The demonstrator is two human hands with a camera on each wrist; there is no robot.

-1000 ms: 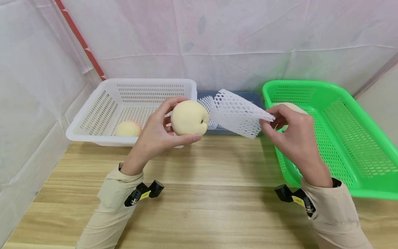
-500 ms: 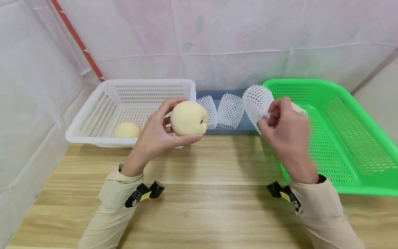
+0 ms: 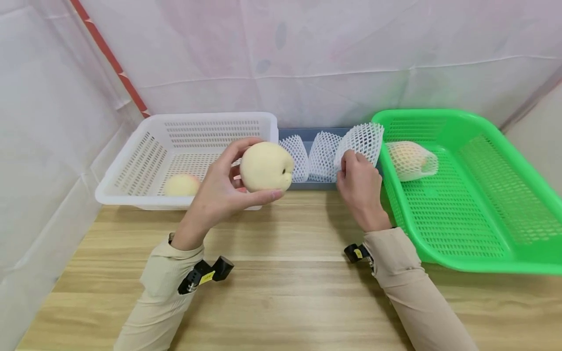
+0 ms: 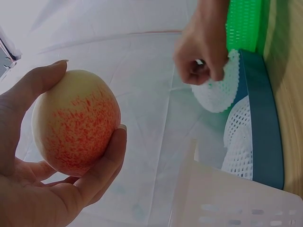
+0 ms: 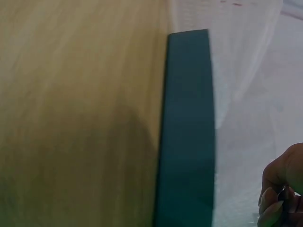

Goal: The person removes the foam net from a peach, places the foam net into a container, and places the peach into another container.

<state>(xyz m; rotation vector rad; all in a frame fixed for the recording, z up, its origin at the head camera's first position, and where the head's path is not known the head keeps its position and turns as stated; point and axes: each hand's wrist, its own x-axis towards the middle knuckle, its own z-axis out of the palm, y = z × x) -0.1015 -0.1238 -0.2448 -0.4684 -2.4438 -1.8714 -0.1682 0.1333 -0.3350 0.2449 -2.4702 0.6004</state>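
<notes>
My left hand [image 3: 219, 195] grips a peach [image 3: 265, 168] between thumb and fingers, beside the white basket. Its skin is pale yellow in the head view; a red-speckled side [image 4: 85, 127] of the peach faces the left wrist camera. My right hand [image 3: 362, 192] has its fingers curled and pinches a white foam net sleeve [image 3: 365, 139] over the right end of the blue-grey tray [image 3: 303, 186]. Two more foam net sleeves stand in that tray, the middle sleeve [image 3: 325, 158] and the left sleeve [image 3: 298, 161]. In the right wrist view the curled fingers [image 5: 272, 215] show at the lower right.
At the left, a white basket [image 3: 131, 195] holds a peach [image 3: 182, 185] and something reddish partly hidden behind my left hand. A green basket [image 3: 448, 265] on the right contains a peach in a foam net [image 3: 410, 160]. White sheeting [image 3: 281, 58] hangs behind the wooden table [image 3: 281, 292].
My right hand moves left with the foam net sleeve, from the green basket's edge to over the tray. The netted peach comes into full view. My left hand keeps holding the peach in place.
</notes>
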